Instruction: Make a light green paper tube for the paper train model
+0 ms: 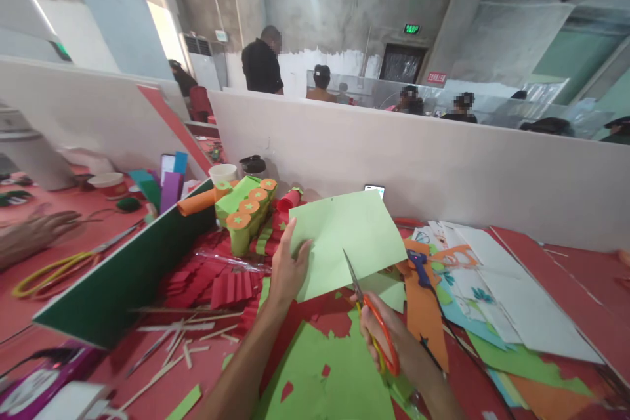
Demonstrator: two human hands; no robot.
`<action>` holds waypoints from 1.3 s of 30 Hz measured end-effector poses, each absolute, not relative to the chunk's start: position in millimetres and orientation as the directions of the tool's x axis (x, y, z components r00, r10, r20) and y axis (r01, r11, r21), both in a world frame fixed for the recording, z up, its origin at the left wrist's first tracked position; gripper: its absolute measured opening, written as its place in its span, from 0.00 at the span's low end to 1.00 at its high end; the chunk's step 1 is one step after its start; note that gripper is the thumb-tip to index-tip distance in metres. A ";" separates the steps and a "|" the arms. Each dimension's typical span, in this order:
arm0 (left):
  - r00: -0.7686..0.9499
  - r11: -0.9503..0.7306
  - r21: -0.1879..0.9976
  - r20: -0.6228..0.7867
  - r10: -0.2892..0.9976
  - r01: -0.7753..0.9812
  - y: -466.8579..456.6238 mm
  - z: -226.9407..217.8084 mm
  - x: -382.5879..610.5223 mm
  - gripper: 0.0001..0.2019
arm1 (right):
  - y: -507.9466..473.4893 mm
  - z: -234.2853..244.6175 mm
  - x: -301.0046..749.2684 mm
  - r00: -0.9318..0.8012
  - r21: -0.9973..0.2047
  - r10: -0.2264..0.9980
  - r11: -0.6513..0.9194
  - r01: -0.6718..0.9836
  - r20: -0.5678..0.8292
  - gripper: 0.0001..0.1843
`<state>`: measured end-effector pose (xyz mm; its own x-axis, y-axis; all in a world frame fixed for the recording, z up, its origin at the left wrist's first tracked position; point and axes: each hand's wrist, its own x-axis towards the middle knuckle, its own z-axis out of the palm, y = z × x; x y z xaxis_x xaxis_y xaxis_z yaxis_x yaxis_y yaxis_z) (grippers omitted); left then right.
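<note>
My left hand (pixel 291 266) grips a pale green sheet of paper (pixel 352 230) by its left edge and holds it tilted up above the table. In my right hand (pixel 381 331) is a pair of scissors (pixel 384 335) with orange and yellow handles. Their blades point up and lie over the lower part of the sheet; I cannot tell whether they are cutting into it. Below both hands lies a brighter green sheet (pixel 315 367) with small cut-out holes and a ragged top edge.
A green and orange paper model (pixel 246 210) stands behind folded red paper strips (pixel 231 287). A dark green board (pixel 123 275) leans at left, near another person's hand (pixel 42 233) and scissors (pixel 59 272). Thin sticks (pixel 172 348) are scattered; a blue glue gun (pixel 419 266) and papers (pixel 522 289) lie right.
</note>
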<state>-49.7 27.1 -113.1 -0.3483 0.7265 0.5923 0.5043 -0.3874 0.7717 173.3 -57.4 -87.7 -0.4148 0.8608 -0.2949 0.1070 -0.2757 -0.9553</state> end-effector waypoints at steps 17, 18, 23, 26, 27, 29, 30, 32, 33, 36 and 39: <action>-0.183 -0.447 0.685 0.641 0.746 0.575 31.3 -112.3 -50.7 0.12 | -52.9 -95.1 183.3 -0.398 -0.962 0.877 -0.256 0.092 -0.271 0.28; -0.209 -0.430 0.703 0.627 0.750 0.566 31.1 -112.4 -49.2 0.13 | -51.9 -94.7 185.5 -0.403 -0.963 0.875 -0.254 0.092 -0.269 0.28; -0.279 -0.413 0.753 0.601 0.749 0.512 29.4 -110.5 -42.2 0.13 | -47.6 -88.6 195.7 -0.449 -0.982 0.874 -0.164 0.089 -0.187 0.25; -0.251 -0.439 0.716 0.637 0.729 0.543 28.8 -108.7 -40.7 0.13 | -46.8 -85.0 198.5 -0.447 -0.983 0.875 -0.158 0.096 -0.185 0.25; -0.235 -0.448 0.697 0.652 0.721 0.559 28.6 -108.2 -40.5 0.13 | -46.8 -84.1 198.8 -0.446 -0.982 0.876 -0.159 0.098 -0.186 0.25; -0.201 -0.468 0.655 0.683 0.702 0.593 27.9 -107.4 -40.5 0.14 | -46.9 -83.1 198.7 -0.441 -0.982 0.878 -0.156 0.102 -0.186 0.25; -0.183 -0.480 0.634 0.698 0.692 0.606 27.5 -107.2 -40.5 0.15 | -46.9 -83.0 198.6 -0.441 -0.983 0.879 -0.152 0.105 -0.183 0.25; -0.147 -0.504 0.601 0.720 0.678 0.621 26.9 -107.1 -40.5 0.16 | -46.7 -83.6 198.1 -0.437 -0.984 0.882 -0.142 0.108 -0.175 0.24; -0.129 -0.512 0.591 0.723 0.678 0.623 26.8 -107.1 -40.5 0.17 | -46.4 -84.2 197.8 -0.434 -0.984 0.883 -0.140 0.112 -0.175 0.24; -0.089 -0.512 0.593 0.703 0.706 0.622 27.2 -106.8 -41.0 0.18 | -45.6 -86.7 196.7 -0.427 -0.980 0.884 -0.148 0.131 -0.191 0.24; -0.084 -0.505 0.620 0.677 0.731 0.600 27.7 -105.3 -42.1 0.18 | -45.6 -88.2 194.9 -0.415 -0.978 0.888 -0.156 0.139 -0.201 0.24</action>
<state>-42.1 27.7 -105.3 -0.0844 0.7311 0.6770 0.5997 -0.5054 0.6205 194.9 -45.6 -88.2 -0.4147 0.8875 -0.2007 0.1385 -0.1564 -0.9779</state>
